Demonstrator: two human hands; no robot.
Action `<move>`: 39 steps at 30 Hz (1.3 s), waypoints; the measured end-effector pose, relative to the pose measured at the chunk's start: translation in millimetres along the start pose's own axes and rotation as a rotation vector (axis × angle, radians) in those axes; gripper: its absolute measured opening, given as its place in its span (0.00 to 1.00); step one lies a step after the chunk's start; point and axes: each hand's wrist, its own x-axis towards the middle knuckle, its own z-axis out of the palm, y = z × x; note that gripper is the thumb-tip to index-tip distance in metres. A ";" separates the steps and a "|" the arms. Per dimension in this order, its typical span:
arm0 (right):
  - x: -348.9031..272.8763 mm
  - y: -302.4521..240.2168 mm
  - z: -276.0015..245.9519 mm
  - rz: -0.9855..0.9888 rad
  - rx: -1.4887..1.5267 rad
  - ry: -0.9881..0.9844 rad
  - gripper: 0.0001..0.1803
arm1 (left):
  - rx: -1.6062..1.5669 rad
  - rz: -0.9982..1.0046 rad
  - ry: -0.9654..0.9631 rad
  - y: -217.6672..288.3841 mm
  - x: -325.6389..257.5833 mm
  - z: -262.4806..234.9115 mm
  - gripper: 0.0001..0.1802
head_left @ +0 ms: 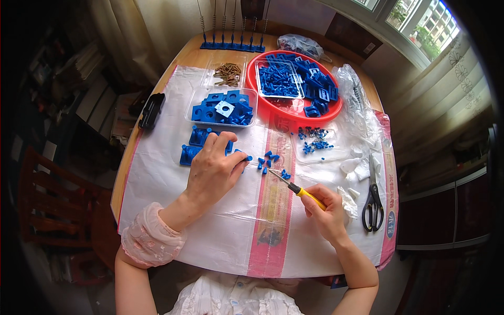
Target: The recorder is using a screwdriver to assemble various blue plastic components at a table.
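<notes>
My right hand (326, 209) is closed around the yellow-and-black handle of a screwdriver (311, 197). Its metal tip points left, at several loose small blue plastic pieces (268, 157) on the cover. My left hand (211, 167) has its fingers bent, the thumb and a finger pinching a small blue plastic piece (247, 157). Beneath and beyond that hand sit blue block-like parts (190, 154), partly hidden by its fingers. A clear tub (255, 118) of blue square plates with round holes stands just past them.
A red basin (335, 111) of blue parts stands at the far side, near a clear box of brass-coloured screws (227, 74). Tiny blue pieces (316, 140) fill a shallow tray. Black scissors (373, 202) lie at right beside crumpled plastic (362, 115). A black case (152, 111) lies left.
</notes>
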 end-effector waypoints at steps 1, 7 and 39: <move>0.2 0.0 0.3 0.000 -0.004 -0.004 0.08 | 0.014 0.001 0.000 -1.0 -0.4 1.0 0.08; -0.6 0.4 0.8 -0.006 -0.008 -0.015 0.08 | 0.050 -0.035 -0.012 -0.4 -0.1 1.8 0.07; -0.1 1.1 3.9 -0.004 -0.056 -0.022 0.08 | 0.062 -0.201 -0.228 -25.8 1.5 -40.3 0.10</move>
